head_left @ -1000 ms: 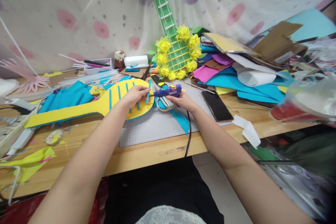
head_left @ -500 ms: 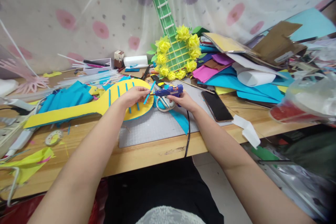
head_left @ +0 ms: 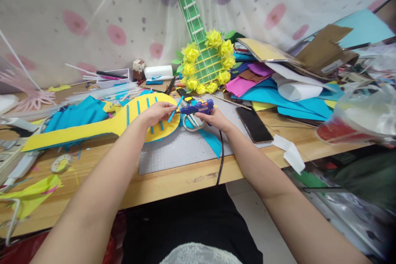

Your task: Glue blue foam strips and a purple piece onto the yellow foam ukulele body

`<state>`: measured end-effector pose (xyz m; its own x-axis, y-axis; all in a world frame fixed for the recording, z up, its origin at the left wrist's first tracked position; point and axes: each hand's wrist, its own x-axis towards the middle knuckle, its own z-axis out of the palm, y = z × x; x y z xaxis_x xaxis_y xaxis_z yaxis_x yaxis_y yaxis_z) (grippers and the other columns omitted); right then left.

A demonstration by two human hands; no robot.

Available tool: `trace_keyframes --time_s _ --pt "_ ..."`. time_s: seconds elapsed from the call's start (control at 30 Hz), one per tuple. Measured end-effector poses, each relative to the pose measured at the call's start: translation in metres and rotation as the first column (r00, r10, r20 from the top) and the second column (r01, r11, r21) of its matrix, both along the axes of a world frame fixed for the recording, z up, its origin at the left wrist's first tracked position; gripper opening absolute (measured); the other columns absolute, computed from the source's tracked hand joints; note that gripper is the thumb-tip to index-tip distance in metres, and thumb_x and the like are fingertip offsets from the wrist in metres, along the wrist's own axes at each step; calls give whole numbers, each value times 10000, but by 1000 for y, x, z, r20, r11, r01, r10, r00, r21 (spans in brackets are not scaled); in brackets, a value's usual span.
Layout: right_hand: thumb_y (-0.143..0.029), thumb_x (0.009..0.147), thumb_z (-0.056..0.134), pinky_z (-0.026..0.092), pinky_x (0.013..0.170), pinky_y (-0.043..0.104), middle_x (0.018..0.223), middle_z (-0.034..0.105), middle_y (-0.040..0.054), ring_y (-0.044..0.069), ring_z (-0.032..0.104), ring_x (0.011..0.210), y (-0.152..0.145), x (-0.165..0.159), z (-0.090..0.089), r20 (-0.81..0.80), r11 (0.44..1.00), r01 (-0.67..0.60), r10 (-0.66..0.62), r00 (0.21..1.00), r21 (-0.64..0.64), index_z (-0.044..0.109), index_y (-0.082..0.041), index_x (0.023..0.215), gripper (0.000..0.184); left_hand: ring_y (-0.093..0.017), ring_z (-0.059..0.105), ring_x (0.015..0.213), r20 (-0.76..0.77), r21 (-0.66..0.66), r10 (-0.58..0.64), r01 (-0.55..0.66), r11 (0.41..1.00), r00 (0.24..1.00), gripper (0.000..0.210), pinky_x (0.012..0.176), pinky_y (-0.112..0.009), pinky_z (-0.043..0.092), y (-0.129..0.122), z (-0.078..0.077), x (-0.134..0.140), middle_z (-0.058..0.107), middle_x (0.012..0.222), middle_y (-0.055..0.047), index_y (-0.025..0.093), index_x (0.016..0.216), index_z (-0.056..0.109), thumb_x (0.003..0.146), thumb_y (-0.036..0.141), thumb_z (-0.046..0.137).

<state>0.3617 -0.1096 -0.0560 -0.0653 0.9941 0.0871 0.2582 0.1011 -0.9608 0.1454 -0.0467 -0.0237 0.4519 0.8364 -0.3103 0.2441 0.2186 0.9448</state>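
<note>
In my left hand (head_left: 159,113) a thin blue strip (head_left: 175,109) is pinched between the fingertips, tilted upward. My right hand (head_left: 216,119) grips a blue hot glue gun (head_left: 198,108), its nozzle pointing left at the strip; whether the two touch I cannot tell. Beneath my left hand lies a yellow guitar-shaped cutout (head_left: 83,128) with a blue edge and several blue strips across its round body, part of it hidden by my hand and forearm. White-handled scissors (head_left: 192,123) lie under the glue gun, close to a blue paper piece (head_left: 212,142).
A grey cutting mat (head_left: 173,159) lies on the wooden table. Behind it leans a green guitar (head_left: 210,66) with yellow flowers. A phone (head_left: 254,124), stacked coloured sheets (head_left: 256,95) and a plastic bag (head_left: 355,119) are on the right. The glue gun's black cord (head_left: 220,165) hangs over the table edge.
The view has shifted very slightly. Both hands stay almost in place, the left still with the blue strip and the right still with the glue gun.
</note>
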Motion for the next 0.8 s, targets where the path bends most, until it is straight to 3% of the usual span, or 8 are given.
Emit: trace_keyframes --time_s 0.37,0.8 --pt "-496 621 647 346 464 231 483 455 -40 73 400 461 3 3 -2 18 998 61 -61 998 -3 490 -175 591 358 -42 398 396 -16 26 -16 16 1000 1000 227 414 -187 284 -5 5 1 474 491 39 123 667 565 682 308 696" --pt "-446 654 653 392 484 227 537 517 -26 82 445 488 4 8 -3 11 995 104 -104 995 -11 574 -167 694 292 -33 376 399 -9 1 5 -5 1000 1000 251 395 -181 257 -4 7 0 461 485 45 131 651 558 649 322 722"
